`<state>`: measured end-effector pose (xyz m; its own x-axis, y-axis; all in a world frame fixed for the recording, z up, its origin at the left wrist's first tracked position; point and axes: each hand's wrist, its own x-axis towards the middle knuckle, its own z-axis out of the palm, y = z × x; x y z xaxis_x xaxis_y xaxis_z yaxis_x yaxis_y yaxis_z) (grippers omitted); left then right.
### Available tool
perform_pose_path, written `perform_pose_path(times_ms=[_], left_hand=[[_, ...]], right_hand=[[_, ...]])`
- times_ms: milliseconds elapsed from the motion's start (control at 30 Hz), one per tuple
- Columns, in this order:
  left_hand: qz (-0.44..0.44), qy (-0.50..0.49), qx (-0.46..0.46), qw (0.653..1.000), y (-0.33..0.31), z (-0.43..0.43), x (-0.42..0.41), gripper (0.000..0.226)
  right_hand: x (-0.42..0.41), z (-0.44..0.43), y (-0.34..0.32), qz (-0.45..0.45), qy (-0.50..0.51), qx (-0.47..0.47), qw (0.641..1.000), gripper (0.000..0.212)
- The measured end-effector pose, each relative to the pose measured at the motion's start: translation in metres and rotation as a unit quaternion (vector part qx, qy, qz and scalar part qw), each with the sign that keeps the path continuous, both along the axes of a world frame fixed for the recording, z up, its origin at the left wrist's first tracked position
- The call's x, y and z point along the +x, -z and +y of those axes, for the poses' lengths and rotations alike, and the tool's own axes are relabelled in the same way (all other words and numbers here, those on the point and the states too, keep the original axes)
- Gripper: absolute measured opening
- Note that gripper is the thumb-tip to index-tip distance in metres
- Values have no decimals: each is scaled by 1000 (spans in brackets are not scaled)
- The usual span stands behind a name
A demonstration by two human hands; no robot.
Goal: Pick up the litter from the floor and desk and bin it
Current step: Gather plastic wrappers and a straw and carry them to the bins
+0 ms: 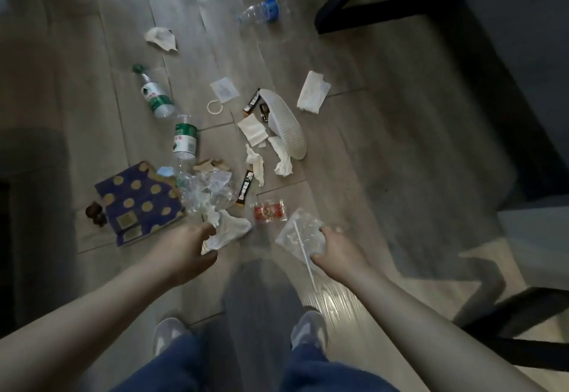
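Currently, on my feed, I look straight down at a grey-brown plank floor [385, 151] strewn with litter. The left hand [187, 250] pinches a crumpled white tissue [229, 230] between thumb and fingers, just beside a blue spotted box [138, 203]; I cannot tell whether the tissue is clear of the floor. The right hand [335, 253] grips a clear plastic bag [301, 234] by its edge, and a thin white straw [304, 256] runs along the bag and sticks out below it.

Just beyond the two hands lie a red wrapper [269, 211] and a heap of crumpled clear plastic [206, 191]. Two green-label bottles [155, 96] lie on their sides to the left. A white insole [286, 123] sits mid-floor among loose tissues and dark sachets [244, 188]. A blue-label bottle [264, 9] lies farthest out, near a black furniture leg [369, 12]. Dark furniture fills the right side and the left edge. Light glares on the planks by my right shoe [309, 330].
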<state>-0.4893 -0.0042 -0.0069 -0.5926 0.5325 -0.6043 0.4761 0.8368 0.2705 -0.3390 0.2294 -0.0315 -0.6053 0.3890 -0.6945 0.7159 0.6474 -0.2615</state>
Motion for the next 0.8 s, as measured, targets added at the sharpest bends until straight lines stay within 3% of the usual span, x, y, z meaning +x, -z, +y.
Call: perform_pose_path(times_ms=[133, 333, 467, 667, 800], left_hand=[[28, 79, 20, 996, 99, 7, -12, 40], [85, 255, 39, 962, 207, 29, -30, 43], [98, 273, 40, 956, 230, 31, -44, 45], [97, 221, 25, 970, 229, 12, -46, 54], [106, 230, 33, 967, 244, 0, -52, 63]], right_hand=[[-14, 7, 104, 0, -22, 19, 1000, 53], [-19, 11, 218, 38, -128, 69, 989, 77], [-19, 18, 239, 82, -117, 85, 986, 92], [-1, 27, 235, 45, -17, 68, 996, 115], [8, 30, 247, 35, -46, 94, 994, 127]])
